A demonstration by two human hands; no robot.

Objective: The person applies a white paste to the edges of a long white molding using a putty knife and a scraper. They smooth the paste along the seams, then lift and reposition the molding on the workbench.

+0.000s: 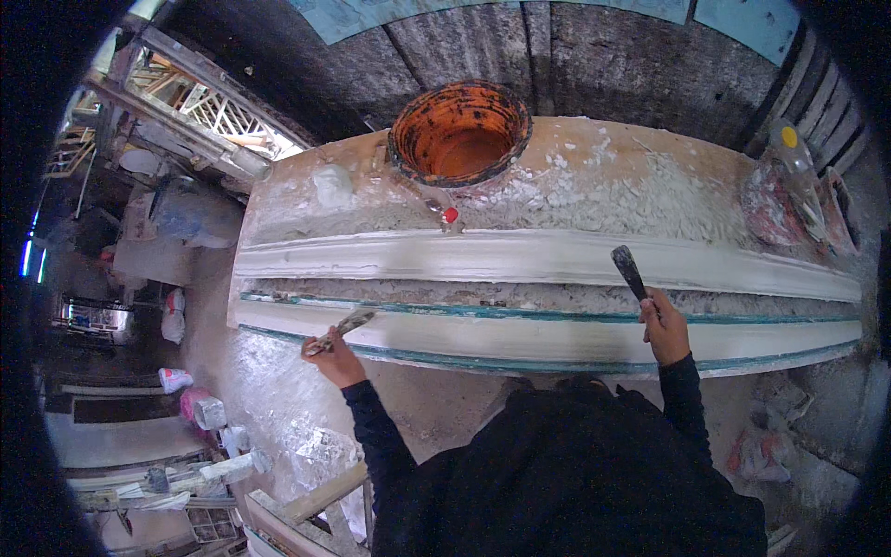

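Observation:
Fingers closed, my left hand [336,362] grips a plaster-smeared flat tool [353,322], apparently a putty knife, over the front strip near its left end. My right hand [665,330] is wrapped round a dark tool [627,269] whose rounded upper end points away from me; its lower part is hidden by the hand. Beneath both hands runs a long white strip with green edges [520,329]. Parallel behind it lies a long white ridged moulding [483,253]. Grey residue fills the gap between the two.
An orange bucket [459,139], blackened round its rim, stands at the back of the plaster-spattered bench [278,200]. A white lump [332,186] sits left of it, a red cap [450,215] in front. Stained bags [775,204] crowd the right end. Timber frames [306,501] stand lower left.

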